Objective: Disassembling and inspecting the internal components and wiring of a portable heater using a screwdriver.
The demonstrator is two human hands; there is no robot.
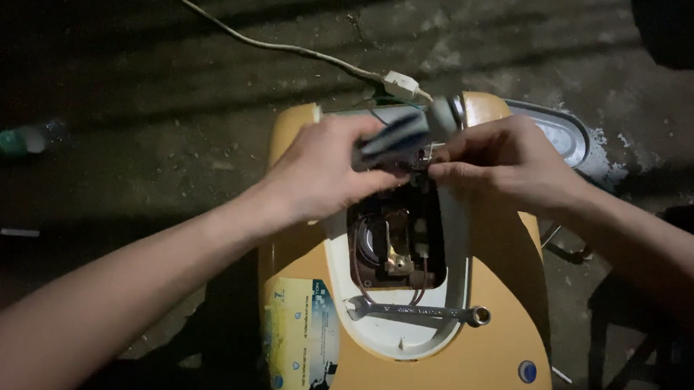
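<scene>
Nearest the viewer, at the bottom of a yellow and white water heater point(506, 338) lying on its back, a silver wrench point(416, 310) rests flat across the white panel, just below a dark open compartment point(395, 249). Inside that compartment sit a brass fitting and thin red wires. Left of the wrench, a printed sticker point(302, 335) covers the heater's lower left corner. Above the compartment, two bare hands meet over the heater's upper half. The left hand point(324, 170) has its fingers curled and closed around a dark-handled tool point(397, 138) with a grey rounded end. The right hand point(507, 160) has its fingertips pressed together, pinching a small metal part just beside the tool, at the compartment's top edge; what the part is cannot be told. Beyond the heater's top edge, a white plug point(401, 83) with its pale cord point(252, 38) trails across the dark concrete floor point(131, 89). Far left of the heater lies a green-capped bottle point(25, 138).
</scene>
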